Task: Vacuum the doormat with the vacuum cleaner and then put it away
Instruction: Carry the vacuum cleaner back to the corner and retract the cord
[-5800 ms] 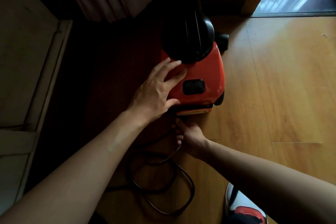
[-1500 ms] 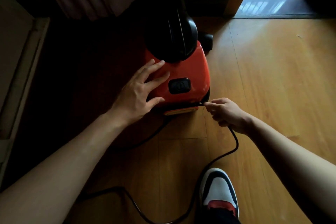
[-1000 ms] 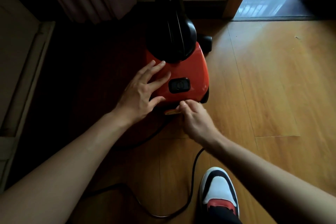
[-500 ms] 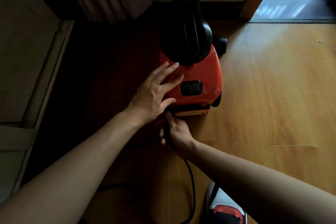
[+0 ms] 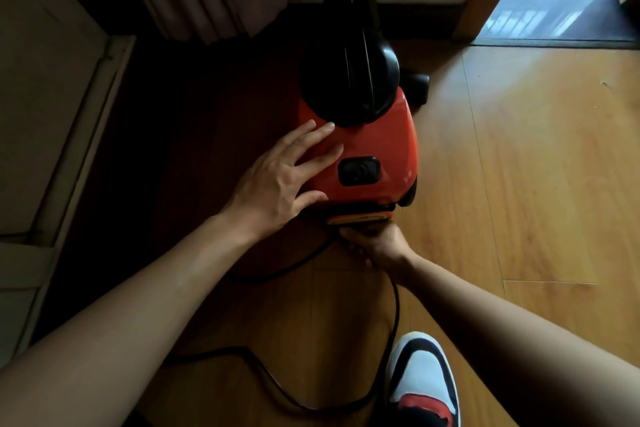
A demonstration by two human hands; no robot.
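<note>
1. The left hand lies flat and released, fingers spread, on the left side of the vacuum cleaner.
2. The red vacuum cleaner stands on the wooden floor in the middle; its long axis runs away from the person, the black part at the far end.
3. The right hand is clenched around the black cord just under the near end of the cleaner.
4. The cord curves over the floor toward a shoe.

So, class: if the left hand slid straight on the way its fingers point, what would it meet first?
Probably the black dome on the red vacuum body; the left hand lies flat, fingertips just short of it.
</note>
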